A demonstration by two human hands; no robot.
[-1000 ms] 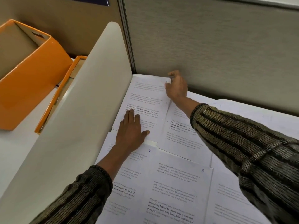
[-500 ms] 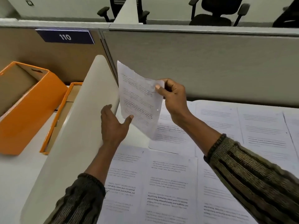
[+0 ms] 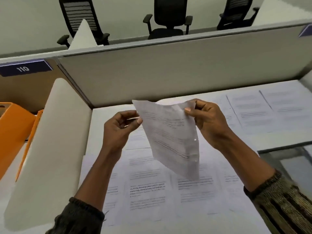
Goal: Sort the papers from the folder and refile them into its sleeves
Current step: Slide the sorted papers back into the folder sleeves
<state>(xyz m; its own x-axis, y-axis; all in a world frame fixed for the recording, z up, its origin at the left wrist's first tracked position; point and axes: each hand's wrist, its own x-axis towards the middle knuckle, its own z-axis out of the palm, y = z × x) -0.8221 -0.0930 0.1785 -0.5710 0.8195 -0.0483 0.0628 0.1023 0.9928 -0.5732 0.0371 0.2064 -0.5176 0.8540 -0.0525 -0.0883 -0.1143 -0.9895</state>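
A printed sheet of paper [image 3: 170, 137] with punched holes along one edge hangs in the air above the desk. My right hand [image 3: 207, 122] pinches its upper right corner. My left hand [image 3: 121, 127] pinches its upper left edge between thumb and fingers. Below, several printed sheets [image 3: 146, 188] lie spread over the white desk [image 3: 104, 119], with more printed sheets [image 3: 270, 112] at the far right. No folder or sleeves can be made out.
A white side divider [image 3: 50, 141] stands to the left, and orange file trays [image 3: 11, 132] sit beyond it. A grey partition wall [image 3: 168, 70] closes the back, with office chairs [image 3: 168, 17] behind it. The desk's right edge drops off near a glass surface [image 3: 290, 159].
The sheet was lifted off the desk by my right hand and raised toward me. My left hand left the desk and took the sheet's other corner. The view tilted upward.
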